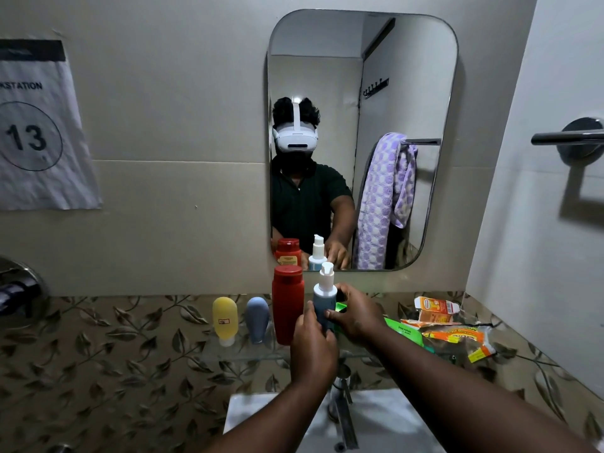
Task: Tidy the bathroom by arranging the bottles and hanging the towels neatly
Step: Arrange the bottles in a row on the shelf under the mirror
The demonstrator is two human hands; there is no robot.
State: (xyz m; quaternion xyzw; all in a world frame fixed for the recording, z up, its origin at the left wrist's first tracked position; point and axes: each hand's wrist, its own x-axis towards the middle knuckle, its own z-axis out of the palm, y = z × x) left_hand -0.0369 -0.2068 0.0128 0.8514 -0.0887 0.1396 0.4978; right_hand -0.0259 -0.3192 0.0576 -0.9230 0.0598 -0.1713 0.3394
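Note:
A blue pump bottle with a white pump top [324,294] stands upright on the glass shelf [242,354] below the mirror. My left hand [313,341] grips it from the front-left and my right hand [354,313] holds it from the right. Just left of it stands a tall red bottle [287,304], then a small grey-blue tube [257,318] and a yellow tube [225,320], both cap-down. A purple and white dotted towel [380,201] shows in the mirror, draped over a rail.
Green packets [403,330] and orange boxes and sachets [452,328] lie jumbled at the shelf's right end. A white basin [258,416] with a chrome tap [341,410] sits below. A bare dark towel bar [567,138] juts from the right wall. A paper sign [39,125] hangs on the left.

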